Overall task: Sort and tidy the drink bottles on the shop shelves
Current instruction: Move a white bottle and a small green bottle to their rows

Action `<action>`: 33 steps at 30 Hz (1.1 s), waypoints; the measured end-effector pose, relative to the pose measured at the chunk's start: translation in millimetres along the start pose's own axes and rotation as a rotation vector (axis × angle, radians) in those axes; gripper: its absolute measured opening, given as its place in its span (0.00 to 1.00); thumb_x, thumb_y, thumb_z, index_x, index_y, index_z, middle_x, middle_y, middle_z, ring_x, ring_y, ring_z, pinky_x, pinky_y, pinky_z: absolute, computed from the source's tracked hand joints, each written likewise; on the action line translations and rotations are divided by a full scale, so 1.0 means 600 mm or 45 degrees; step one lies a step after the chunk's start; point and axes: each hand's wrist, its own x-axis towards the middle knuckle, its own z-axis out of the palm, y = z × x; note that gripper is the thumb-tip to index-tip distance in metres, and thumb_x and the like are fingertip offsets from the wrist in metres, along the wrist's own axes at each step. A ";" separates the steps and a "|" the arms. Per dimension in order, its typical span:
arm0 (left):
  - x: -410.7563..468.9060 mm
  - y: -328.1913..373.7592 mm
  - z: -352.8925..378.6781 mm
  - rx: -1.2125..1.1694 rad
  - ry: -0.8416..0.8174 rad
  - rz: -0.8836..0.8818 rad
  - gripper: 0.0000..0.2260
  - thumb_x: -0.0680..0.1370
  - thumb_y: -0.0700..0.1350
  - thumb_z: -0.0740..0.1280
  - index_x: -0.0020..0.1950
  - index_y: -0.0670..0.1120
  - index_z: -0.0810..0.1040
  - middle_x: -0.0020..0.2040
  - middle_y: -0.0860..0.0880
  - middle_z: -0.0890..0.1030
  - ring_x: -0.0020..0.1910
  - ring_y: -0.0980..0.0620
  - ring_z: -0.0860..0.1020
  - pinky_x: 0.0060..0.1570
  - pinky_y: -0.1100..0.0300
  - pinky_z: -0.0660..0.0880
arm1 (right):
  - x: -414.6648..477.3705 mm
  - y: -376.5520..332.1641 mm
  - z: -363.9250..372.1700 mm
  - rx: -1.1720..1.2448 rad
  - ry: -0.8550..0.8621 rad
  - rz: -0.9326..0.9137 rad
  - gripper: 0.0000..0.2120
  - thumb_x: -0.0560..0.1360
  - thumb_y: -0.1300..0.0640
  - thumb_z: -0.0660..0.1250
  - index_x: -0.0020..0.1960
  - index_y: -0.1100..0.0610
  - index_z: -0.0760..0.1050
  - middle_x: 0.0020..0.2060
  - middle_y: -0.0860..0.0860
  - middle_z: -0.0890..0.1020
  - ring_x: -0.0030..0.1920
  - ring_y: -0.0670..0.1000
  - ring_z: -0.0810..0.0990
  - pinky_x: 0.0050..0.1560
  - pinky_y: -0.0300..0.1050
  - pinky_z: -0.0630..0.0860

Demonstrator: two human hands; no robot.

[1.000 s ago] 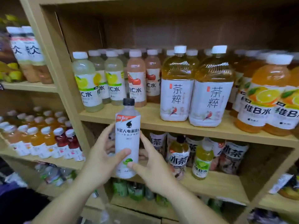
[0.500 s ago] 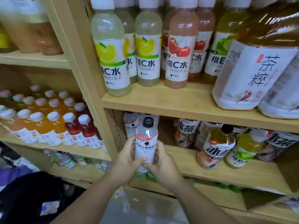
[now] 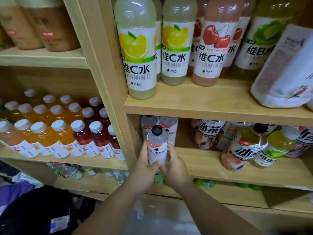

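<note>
Far left, rows of orange and red bottles (image 3: 55,133) stand capped with labels forward, seemingly already grouped by colour. Next, the left hand (image 3: 144,168) and right hand (image 3: 177,168) are both clamped on the white-labelled bottle (image 3: 157,146), 1 on each side of its lower half, probably to keep it upright and its label facing out. It sits at the left end of the lower shelf (image 3: 211,168), just in front of 2 matching bottles (image 3: 168,128), likely to join its own kind. The hands hide its base. Further right, a green-labelled bottle (image 3: 271,150) stands among tea bottles (image 3: 243,150), apparently misplaced.
</note>
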 end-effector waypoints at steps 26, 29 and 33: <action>-0.045 0.006 0.006 -0.065 0.303 0.018 0.25 0.80 0.38 0.68 0.74 0.54 0.69 0.66 0.54 0.77 0.56 0.60 0.81 0.53 0.68 0.75 | 0.015 -0.007 0.016 -0.039 0.092 0.018 0.33 0.74 0.55 0.75 0.76 0.53 0.68 0.68 0.51 0.79 0.66 0.53 0.78 0.63 0.53 0.77; -0.042 0.010 0.054 -0.012 0.296 0.086 0.18 0.80 0.40 0.69 0.66 0.54 0.73 0.59 0.52 0.79 0.49 0.64 0.80 0.44 0.73 0.72 | -0.023 0.029 -0.055 -0.005 0.199 0.021 0.32 0.75 0.53 0.75 0.76 0.52 0.68 0.69 0.49 0.77 0.62 0.49 0.79 0.62 0.51 0.78; -0.025 0.030 0.149 0.047 0.168 0.108 0.14 0.80 0.41 0.69 0.60 0.57 0.74 0.56 0.55 0.80 0.49 0.63 0.80 0.46 0.68 0.72 | -0.070 0.101 -0.183 0.007 0.488 0.108 0.21 0.76 0.53 0.75 0.67 0.51 0.76 0.59 0.46 0.81 0.54 0.44 0.80 0.56 0.50 0.81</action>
